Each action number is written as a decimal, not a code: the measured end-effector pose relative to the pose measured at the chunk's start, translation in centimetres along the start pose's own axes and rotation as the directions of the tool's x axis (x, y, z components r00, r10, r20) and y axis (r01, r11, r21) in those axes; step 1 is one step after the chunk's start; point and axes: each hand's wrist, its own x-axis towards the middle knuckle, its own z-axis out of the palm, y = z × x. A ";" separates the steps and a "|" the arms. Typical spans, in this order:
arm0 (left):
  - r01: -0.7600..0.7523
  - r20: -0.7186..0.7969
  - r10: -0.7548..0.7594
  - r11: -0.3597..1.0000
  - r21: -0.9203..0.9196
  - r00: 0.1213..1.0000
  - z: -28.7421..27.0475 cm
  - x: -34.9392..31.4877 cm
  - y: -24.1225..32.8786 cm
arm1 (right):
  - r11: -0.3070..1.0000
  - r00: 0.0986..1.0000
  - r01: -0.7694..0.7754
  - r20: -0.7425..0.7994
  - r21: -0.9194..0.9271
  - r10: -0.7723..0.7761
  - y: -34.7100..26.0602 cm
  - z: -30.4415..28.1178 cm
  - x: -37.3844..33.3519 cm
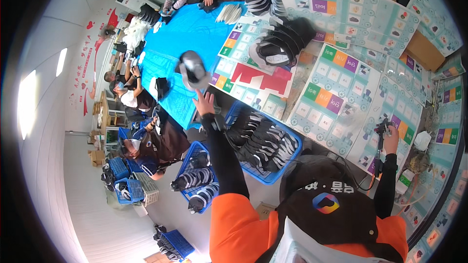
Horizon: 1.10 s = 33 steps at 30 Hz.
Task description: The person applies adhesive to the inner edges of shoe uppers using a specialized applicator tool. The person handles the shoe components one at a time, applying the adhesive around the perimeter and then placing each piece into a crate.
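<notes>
Left hand [204,103] hung spread by a shoe [192,69] at ten o'clock, seemingly mid-handoff, next needing another; right hand [391,141] clasped a gun-shaped tool [381,127].

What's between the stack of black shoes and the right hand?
Pale patterned sheets lie between the stack of black shoes and the right hand, which grips a black tool. The head view shows that.

Bright strip lights [27,102] glare at left — straight edges bow outward.
</notes>
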 end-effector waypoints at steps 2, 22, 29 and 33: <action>0.554 0.444 -0.434 0.811 -0.187 0.784 -3.6 7.1 -1.1 | 0.998 0.998 0.057 -0.005 0.005 -0.057 -2.9 0.1 0.0; -0.902 0.918 -0.025 -0.199 0.384 0.396 33.4 0.0 -16.5 | 0.994 0.985 -0.100 0.135 -0.038 0.105 -15.1 -5.6 -10.3; -0.834 0.935 -0.007 0.451 0.319 0.354 33.1 0.5 -5.2 | 1.000 0.985 0.027 0.171 0.001 -0.027 -17.0 -5.7 -8.3; -0.817 0.934 0.080 0.515 0.261 0.349 29.3 -8.5 1.0 | 0.937 0.955 0.023 0.271 0.350 -0.124 -24.5 -4.6 -4.0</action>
